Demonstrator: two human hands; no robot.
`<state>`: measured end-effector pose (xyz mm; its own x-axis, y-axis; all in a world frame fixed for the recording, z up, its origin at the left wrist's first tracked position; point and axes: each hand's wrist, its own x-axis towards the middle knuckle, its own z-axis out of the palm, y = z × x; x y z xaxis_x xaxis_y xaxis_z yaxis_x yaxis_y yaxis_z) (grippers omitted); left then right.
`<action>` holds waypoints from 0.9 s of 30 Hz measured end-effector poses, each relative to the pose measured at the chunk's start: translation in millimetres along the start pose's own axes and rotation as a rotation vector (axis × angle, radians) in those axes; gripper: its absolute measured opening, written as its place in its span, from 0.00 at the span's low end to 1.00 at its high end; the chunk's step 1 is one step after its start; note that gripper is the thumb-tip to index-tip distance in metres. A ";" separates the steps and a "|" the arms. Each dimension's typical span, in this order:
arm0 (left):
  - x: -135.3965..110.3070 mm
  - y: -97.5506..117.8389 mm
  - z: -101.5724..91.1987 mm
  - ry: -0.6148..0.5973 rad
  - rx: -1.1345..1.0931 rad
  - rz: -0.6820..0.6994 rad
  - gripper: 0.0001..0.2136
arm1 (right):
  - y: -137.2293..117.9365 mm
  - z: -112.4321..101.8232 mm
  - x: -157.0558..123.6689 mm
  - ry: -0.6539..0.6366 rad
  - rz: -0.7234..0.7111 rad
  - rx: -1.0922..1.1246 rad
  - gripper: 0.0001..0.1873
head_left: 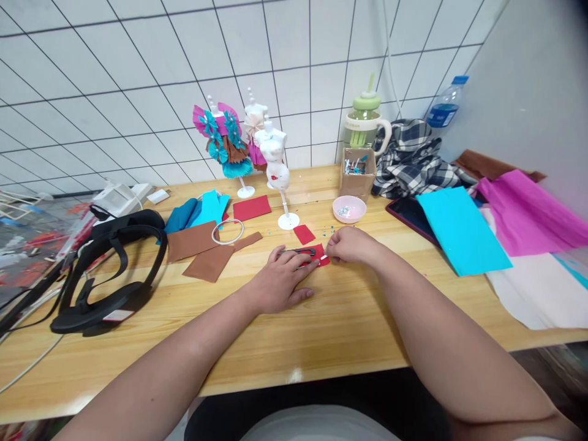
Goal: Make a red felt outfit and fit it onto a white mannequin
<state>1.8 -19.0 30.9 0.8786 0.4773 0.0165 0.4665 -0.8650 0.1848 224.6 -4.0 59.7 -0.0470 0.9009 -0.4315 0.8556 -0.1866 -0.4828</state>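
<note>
My left hand (287, 278) lies flat on the table with its fingers stretched out, over a small red piece of paper or cloth (320, 250). Under and beside its fingers is a slim black tool (307, 250), partly covered, so its kind is unclear. At the right edge of the red piece, my right hand (350, 246) has its fingertips pinched together; what they hold is hidden. A small white strip (324, 257) lies on the red piece beside those fingertips. Just behind sits another red piece (304, 234), with tiny blue bits scattered to its right.
Behind my hands stand a bare white mannequin (275, 156) and a dressed one (225, 138). A pink dish (349, 209), a cardboard box (356, 177) and a green-lidded cup (365, 122) are right of them. Brown pieces (209, 263) and a black headset (114, 269) lie left; a blue sheet (463, 233) lies right.
</note>
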 end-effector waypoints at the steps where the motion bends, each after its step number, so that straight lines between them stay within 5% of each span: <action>1: 0.1 0.1 0.0 -0.003 0.002 0.000 0.29 | -0.4 0.4 0.0 -0.002 0.002 -0.005 0.07; 27: 1.6 -1.2 0.7 0.001 0.020 0.023 0.30 | -9.5 6.4 -7.2 0.053 0.074 -0.243 0.14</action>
<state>2.7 -17.3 30.1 0.8891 0.4572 0.0220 0.4478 -0.8788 0.1651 213.5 -11.2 62.6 0.0418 0.9089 -0.4149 0.9546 -0.1588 -0.2519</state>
